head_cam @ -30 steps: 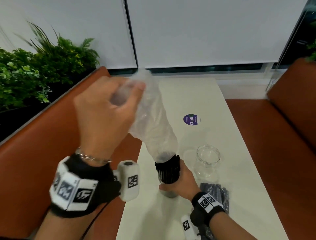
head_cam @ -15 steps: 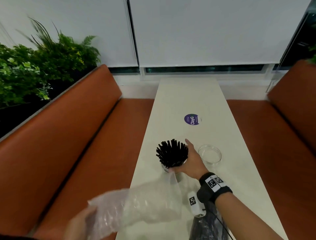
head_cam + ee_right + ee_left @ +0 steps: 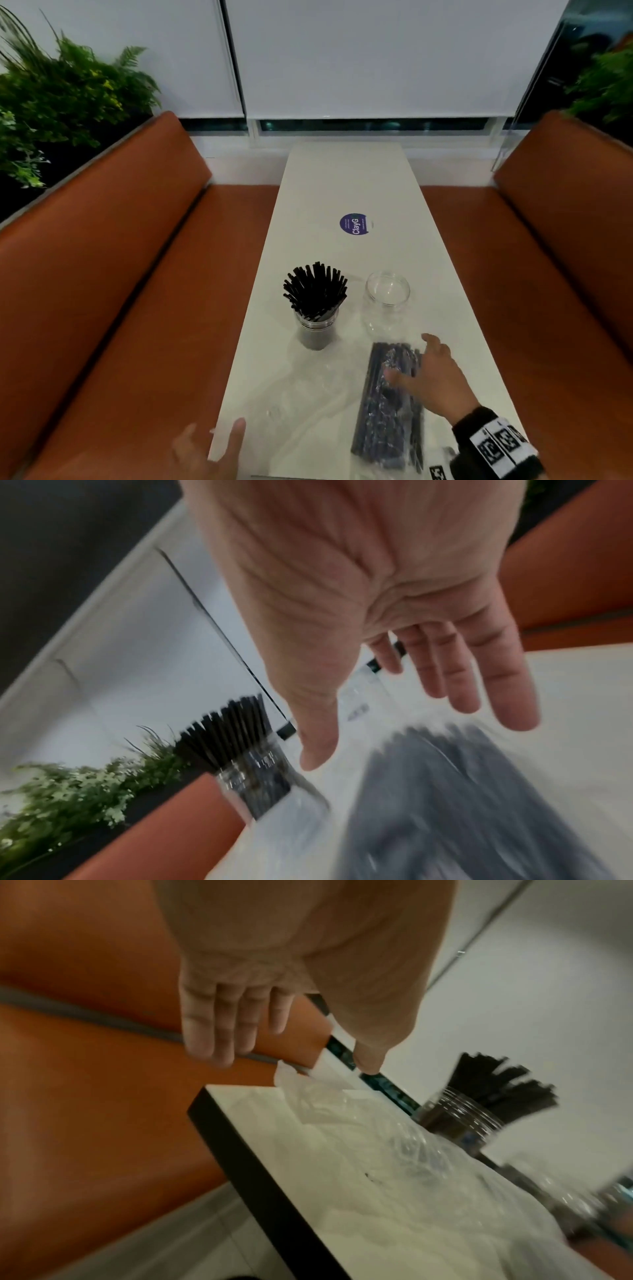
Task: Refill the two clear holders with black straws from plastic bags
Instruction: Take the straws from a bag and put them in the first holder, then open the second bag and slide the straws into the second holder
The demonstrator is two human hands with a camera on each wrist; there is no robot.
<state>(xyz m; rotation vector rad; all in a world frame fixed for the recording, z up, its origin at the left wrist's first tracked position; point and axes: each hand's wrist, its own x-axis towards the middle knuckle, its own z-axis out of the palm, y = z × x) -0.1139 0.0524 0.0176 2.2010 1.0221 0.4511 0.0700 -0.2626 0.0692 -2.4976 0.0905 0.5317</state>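
Observation:
One clear holder stands on the white table, packed with black straws that fan out above its rim; it also shows as holder and holder. To its right the second clear holder is empty. A plastic bag full of black straws lies near the table's front right. My right hand hovers over this bag, fingers spread, holding nothing. An empty crumpled bag lies flat on the table. My left hand is open beside the table's left edge, just off that empty bag.
Orange benches run along both sides of the narrow table. A round purple sticker marks the table's middle. Green plants stand behind the left bench. The table's black edge is close under my left hand.
My left hand pulled the emptied bag off the straws, brought it down and let it go on the table. My right hand left the filled holder and moved back over the full bag.

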